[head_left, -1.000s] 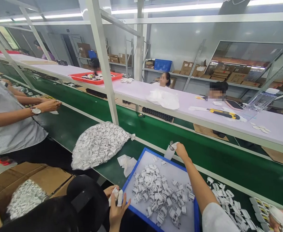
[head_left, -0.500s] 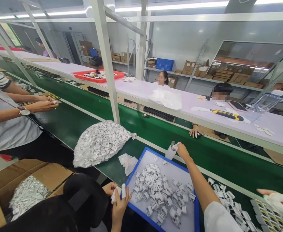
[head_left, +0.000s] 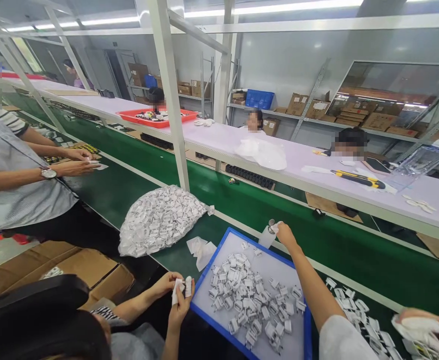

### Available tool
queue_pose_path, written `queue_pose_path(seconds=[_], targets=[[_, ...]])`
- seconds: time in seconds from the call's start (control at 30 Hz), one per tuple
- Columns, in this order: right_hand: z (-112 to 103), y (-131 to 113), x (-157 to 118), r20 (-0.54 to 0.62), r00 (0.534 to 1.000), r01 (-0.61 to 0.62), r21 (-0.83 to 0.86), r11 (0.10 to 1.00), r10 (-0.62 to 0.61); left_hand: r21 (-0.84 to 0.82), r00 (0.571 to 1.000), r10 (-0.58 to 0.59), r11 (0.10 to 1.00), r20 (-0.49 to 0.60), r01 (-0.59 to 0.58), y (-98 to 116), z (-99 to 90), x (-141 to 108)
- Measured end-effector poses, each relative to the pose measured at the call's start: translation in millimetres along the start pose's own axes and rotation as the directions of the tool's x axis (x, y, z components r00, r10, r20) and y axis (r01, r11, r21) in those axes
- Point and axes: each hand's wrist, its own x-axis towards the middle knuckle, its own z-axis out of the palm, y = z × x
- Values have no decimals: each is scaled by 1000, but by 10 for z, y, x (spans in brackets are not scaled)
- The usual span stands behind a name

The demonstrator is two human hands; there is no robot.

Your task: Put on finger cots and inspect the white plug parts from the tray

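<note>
My left hand (head_left: 287,236) reaches over the back edge of the blue-rimmed tray (head_left: 308,325), its fingers closed on a white cloth (head_left: 275,228) against the metal top of a white bottle (head_left: 266,237). White plug housings (head_left: 238,287) lie heaped in the tray. At the lower right edge my right hand (head_left: 435,325) grips a crumpled white cloth (head_left: 418,330). Beneath it, a tray with yellow parts (head_left: 424,350) is mostly covered. More white housings (head_left: 365,320) are spread on the green surface between my arms.
A clear bag of white parts (head_left: 163,217) and thin white sheets (head_left: 201,252) lie left of the tray. Beside it, a capped co-worker's hands (head_left: 180,295) hold a white piece. Another person's hands (head_left: 80,162) work farther left. A raised shelf (head_left: 219,140) runs behind the green belt (head_left: 242,200).
My right hand has come down and closed around its cloth over the yellow parts. My left hand stays at the bottle. The capped co-worker has shifted, and a hand across the belt is gone from view.
</note>
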Motion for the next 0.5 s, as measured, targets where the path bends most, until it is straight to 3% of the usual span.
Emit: queue_pose_path(seconds=[0.13,0.3,0.5], targets=[[-10,1,4,-16,1000,-15,8,1000,15,122,997,65,991,-30,-61,-110,130,-6],[-19,-13,15,-1,1000,0,32,999,0,302,986,85,953,-145,-38,-205,252,-42],[44,-8,44,-6,1000,-30,89,996,31,319,977,78,948,-200,-10,-205,361,-5]])
